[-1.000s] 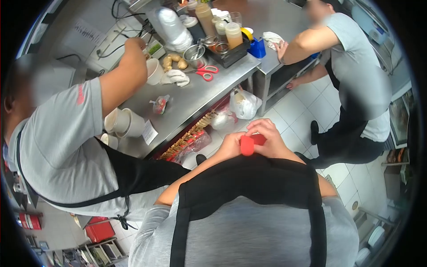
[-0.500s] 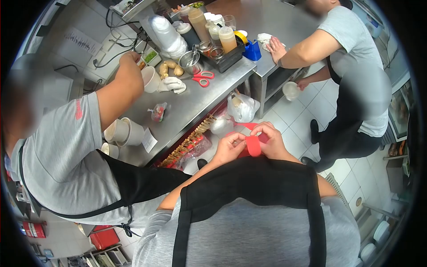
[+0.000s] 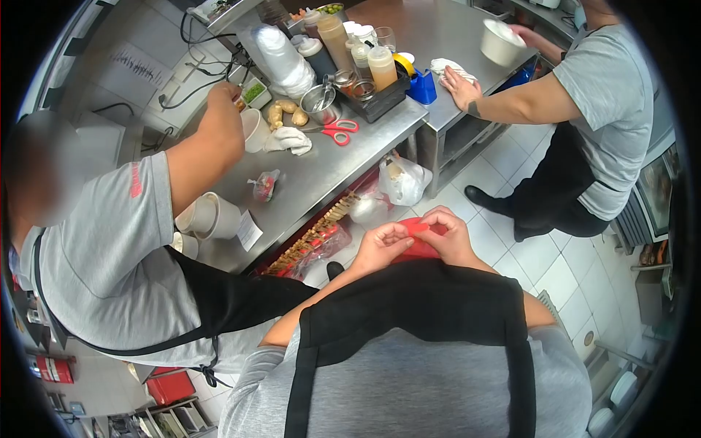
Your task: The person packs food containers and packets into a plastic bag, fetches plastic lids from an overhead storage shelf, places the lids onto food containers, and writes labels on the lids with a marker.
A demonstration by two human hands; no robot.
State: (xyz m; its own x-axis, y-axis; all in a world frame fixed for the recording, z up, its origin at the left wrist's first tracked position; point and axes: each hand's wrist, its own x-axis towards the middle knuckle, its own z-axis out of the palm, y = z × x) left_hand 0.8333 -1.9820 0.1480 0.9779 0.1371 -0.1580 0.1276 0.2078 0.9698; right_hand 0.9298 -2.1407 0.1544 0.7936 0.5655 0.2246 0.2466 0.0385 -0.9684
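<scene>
In front of my black apron [image 3: 409, 299], both hands are at a red, cloth-like piece with a strap [image 3: 420, 250]; its exact kind does not show. My left hand [image 3: 382, 243] pinches its upper left side between thumb and fingers. On the other side my right hand [image 3: 450, 235] pinches the red strap, fingertips close to the left ones. Part of the red piece hangs below the fingers, and the apron hides its lower end.
A steel counter [image 3: 292, 191] at left holds red scissors [image 3: 340, 132], ginger [image 3: 286, 113], white tubs [image 3: 219, 217] and sauce bottles [image 3: 381, 67]. One co-worker [image 3: 109, 270] stands at left. Another [image 3: 606, 109], at right, holds a white container [image 3: 502, 42] above the far counter.
The red strap that stood up in a loop now lies lower between my fingertips, and my hands have drawn closer. The right co-worker has raised a white container from low down to above the counter.
</scene>
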